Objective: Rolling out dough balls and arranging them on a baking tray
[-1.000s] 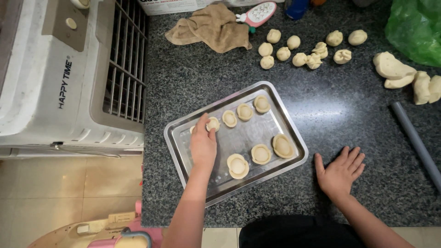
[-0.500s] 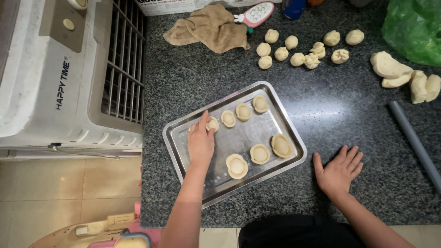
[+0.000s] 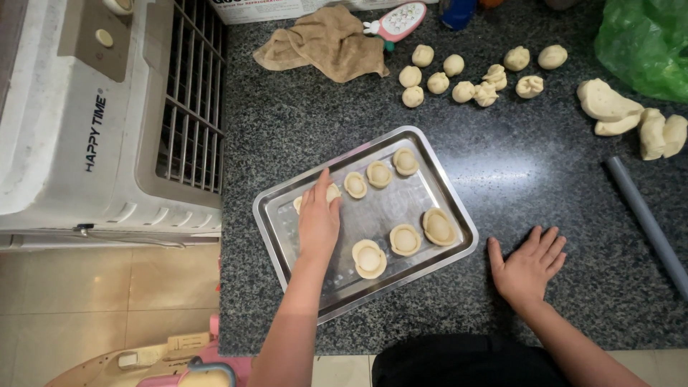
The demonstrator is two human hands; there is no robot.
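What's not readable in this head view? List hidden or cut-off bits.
- Dough piece on the tray: mostly covered by the left hand; shape unclear.
- Green bag: cut off by the top-right edge; contents hidden.
- Grey rod: runs off the right edge.
- Right hand: palm side against the counter, unseen.
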